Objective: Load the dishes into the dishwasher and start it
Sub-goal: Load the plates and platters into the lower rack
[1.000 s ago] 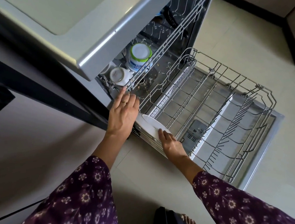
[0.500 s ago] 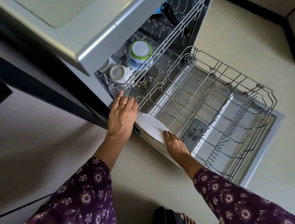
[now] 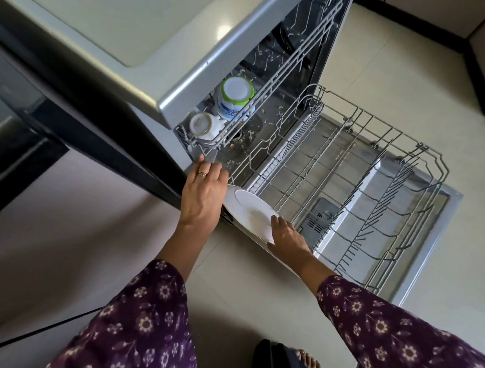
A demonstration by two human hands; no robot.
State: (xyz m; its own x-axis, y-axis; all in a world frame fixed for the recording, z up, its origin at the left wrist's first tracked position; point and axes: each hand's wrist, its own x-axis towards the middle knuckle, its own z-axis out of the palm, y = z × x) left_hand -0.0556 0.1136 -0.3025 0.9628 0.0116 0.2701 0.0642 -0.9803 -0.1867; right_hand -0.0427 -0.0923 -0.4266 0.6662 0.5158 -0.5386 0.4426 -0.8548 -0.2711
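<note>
The dishwasher [image 3: 211, 78] stands open, its wire lower rack [image 3: 352, 174] pulled out over the lowered door [image 3: 437, 243]. A white plate [image 3: 252, 212] stands on edge at the rack's near left corner. My left hand [image 3: 204, 196] lies over the plate's upper left rim with straight fingers, the tips by the dishwasher's front frame. My right hand [image 3: 288, 238] grips the plate's lower right rim. In the upper rack [image 3: 284, 71] sit an upturned white cup [image 3: 201, 124] and an upturned white tub with a green rim [image 3: 236, 96].
Apart from the plate, the lower rack holds nothing; food bits litter the tub floor [image 3: 259, 123]. Pale floor tiles [image 3: 386, 68] surround the door. Dark cabinets [image 3: 454, 4] stand at the far right. My bare foot [image 3: 308, 363] is just below the hands.
More of the plate's face shows now. My left hand has slipped slightly down from the upper rack, and my right hand has slid a little along the plate's rim.
</note>
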